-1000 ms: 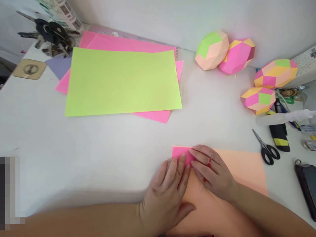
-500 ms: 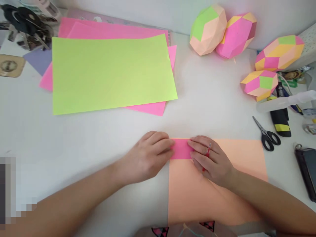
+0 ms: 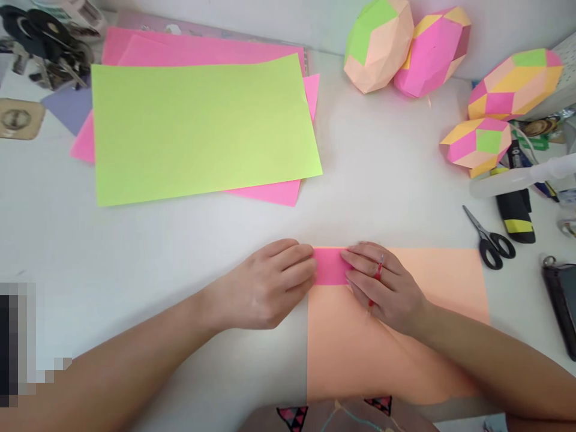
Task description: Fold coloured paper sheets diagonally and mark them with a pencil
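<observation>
A small pink paper rectangle lies on the top left corner of a large peach paper sheet. My left hand is closed, its fingertips pressed together at the rectangle's left edge. At the right edge, the fingertips of my right hand press down on the pink piece. Threaded between the right hand's fingers is a slim red pen, its metal tip pointing up. My fingers hide part of the pen and both ends of the rectangle.
A light green sheet covers pink sheets at the back left. Faceted paper shapes stand at the back right. Scissors, a black and yellow tool and a dark case lie to the right. Keys sit far left.
The view has shifted slightly. My left fingers have curled a little closer together at the pink rectangle's edge. The right hand stays in place with the pen.
</observation>
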The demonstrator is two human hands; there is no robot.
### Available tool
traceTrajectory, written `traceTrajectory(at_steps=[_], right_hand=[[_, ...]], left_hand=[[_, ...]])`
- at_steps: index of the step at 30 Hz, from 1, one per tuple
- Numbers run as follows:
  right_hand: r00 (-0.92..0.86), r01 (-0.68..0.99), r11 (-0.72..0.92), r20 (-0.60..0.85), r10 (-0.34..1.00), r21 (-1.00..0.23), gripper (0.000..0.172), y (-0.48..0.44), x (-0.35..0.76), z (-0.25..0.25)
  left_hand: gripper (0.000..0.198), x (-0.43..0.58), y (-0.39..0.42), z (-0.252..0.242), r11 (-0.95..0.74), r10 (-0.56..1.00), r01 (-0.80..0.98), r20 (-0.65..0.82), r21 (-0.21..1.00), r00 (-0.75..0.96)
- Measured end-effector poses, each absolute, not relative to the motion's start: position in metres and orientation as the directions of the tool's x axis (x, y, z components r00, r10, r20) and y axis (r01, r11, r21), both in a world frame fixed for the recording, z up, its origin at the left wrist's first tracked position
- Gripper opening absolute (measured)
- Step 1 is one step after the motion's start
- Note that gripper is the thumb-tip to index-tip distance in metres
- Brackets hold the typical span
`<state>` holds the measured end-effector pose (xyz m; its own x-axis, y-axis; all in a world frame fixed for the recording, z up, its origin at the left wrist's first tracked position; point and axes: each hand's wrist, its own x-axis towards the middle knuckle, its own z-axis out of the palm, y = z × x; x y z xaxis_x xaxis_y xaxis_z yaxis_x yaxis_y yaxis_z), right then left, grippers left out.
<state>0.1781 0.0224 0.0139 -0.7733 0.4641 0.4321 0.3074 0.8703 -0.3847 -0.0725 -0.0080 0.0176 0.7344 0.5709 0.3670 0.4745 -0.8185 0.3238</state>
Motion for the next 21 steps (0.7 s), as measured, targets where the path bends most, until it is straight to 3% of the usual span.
traceTrajectory(at_steps=[5, 21], right_hand=[[-0.767, 0.330, 0.866, 0.428, 0.478, -0.376, 0.020, 0.0222, 0.1784, 0.0133], [-0.762, 0.303, 0.865, 0.443, 0.472, -0.400, 0.024, 0.0218, 0.1797, 0.0095]], left_hand=[[0.021, -0.0739, -0.0069, 0.0190, -0.829, 0.559, 0.480, 0.387, 0.289, 0.733], [0.023, -0.0794, -0.0033, 0.0163, -0.788, 0.613, 0.499, 0.392, 0.361, 0.686]])
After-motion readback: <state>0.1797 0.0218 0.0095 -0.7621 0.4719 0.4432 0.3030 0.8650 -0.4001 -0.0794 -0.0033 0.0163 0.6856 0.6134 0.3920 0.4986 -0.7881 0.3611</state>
